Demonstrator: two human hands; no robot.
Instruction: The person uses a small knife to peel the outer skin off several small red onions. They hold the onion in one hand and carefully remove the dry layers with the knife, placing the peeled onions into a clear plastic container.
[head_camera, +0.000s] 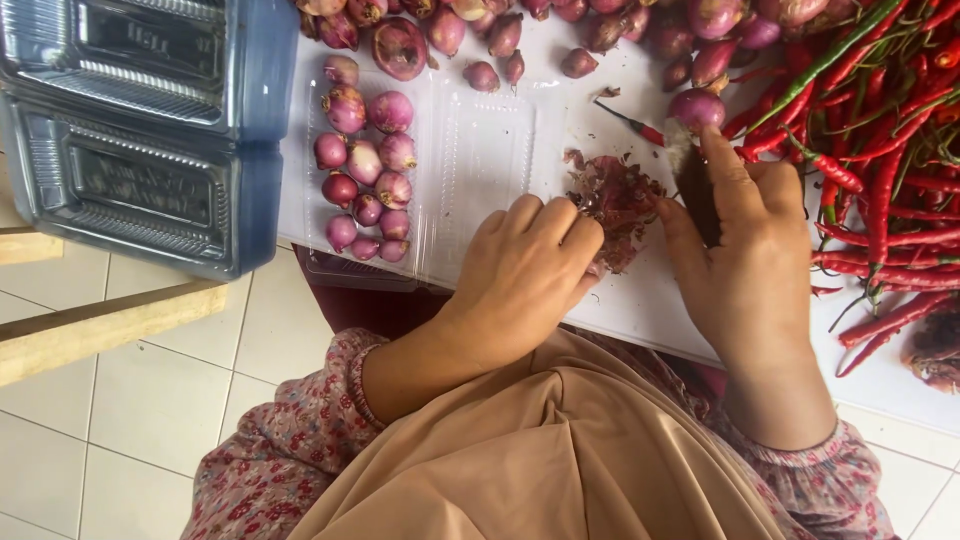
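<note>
My left hand is curled over something at the edge of a heap of purple shallot skins; what it holds is hidden under the fingers. My right hand grips a dark-handled knife, forefinger stretched along its back, the tip close to a shallot. An open clear plastic clamshell tray lies to the left, its left half filled with several peeled shallots.
A pile of unpeeled shallots lies along the top of the white table. Red chillies are heaped at the right. Stacked clear plastic trays sit at the upper left. A wooden bar and tiled floor are below left.
</note>
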